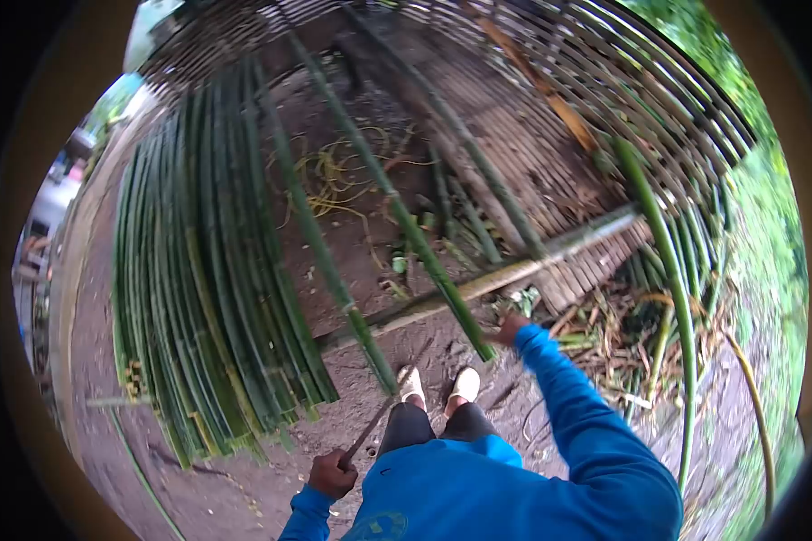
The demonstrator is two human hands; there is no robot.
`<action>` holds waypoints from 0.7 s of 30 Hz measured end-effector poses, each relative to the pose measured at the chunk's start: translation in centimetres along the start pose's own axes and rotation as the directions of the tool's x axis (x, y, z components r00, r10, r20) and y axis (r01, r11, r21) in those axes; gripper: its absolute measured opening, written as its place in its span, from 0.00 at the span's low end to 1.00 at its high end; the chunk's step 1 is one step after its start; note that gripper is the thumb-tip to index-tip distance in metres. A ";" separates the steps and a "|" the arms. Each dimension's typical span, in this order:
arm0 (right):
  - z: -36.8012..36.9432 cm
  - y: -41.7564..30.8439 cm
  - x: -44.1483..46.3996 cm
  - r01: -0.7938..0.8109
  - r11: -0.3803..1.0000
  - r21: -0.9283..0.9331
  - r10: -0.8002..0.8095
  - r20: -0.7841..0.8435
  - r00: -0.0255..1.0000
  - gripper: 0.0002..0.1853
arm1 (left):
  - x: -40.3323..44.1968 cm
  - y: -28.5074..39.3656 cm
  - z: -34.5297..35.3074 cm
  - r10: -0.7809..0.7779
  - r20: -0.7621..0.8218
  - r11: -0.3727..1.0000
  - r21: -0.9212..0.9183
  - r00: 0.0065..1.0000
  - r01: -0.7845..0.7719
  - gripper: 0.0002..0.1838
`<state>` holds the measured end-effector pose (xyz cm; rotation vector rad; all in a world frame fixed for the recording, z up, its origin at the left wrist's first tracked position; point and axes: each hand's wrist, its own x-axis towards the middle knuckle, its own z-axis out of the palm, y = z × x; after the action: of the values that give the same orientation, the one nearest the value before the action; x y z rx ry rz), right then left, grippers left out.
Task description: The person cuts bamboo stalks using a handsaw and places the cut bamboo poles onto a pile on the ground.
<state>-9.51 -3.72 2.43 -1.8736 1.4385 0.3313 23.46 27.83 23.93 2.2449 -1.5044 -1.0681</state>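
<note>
My left hand is closed round the handle end of a long, thin dark tool, which slants up and to the right in front of my legs. On the right, my right hand is beside the lower end of a green bamboo pole. Its fingers are blurred, and I cannot make out whether they touch the pole. Another green pole lies further left, its lower end near my feet. Both poles rest across a horizontal bamboo beam.
Many green bamboo strips lie side by side on the left. A slatted bamboo frame stands at the upper right. Cut scraps and a curved green pole are on the right. Yellowish strands lie beyond the beam.
</note>
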 end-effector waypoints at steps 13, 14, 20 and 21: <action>19.3 -21.2 -1.0 -0.034 0.936 0.350 0.050 -0.037 0.998 0.46 | -3.6 -6.7 -1.1 -0.327 -0.349 0.941 -0.208 0.878 0.267 0.10; 19.5 -21.4 -1.0 -0.085 0.907 0.413 0.066 0.061 0.996 0.46 | -3.4 -7.2 -1.3 -0.326 -0.346 0.940 -0.216 0.880 0.264 0.10; 17.9 -16.4 0.1 -0.189 0.934 0.304 0.163 0.109 0.981 0.36 | -1.7 -7.0 -3.3 -0.304 -0.328 0.943 -0.233 0.894 0.235 0.10; 17.9 -13.8 0.8 -0.235 0.933 0.272 0.231 0.046 0.972 0.32 | -1.5 -6.9 -3.6 -0.312 -0.314 0.940 -0.241 0.897 0.243 0.10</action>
<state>7.40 9.32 -5.01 -1.4790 1.6127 0.2407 30.41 31.47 23.30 2.3957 -0.9133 -0.7860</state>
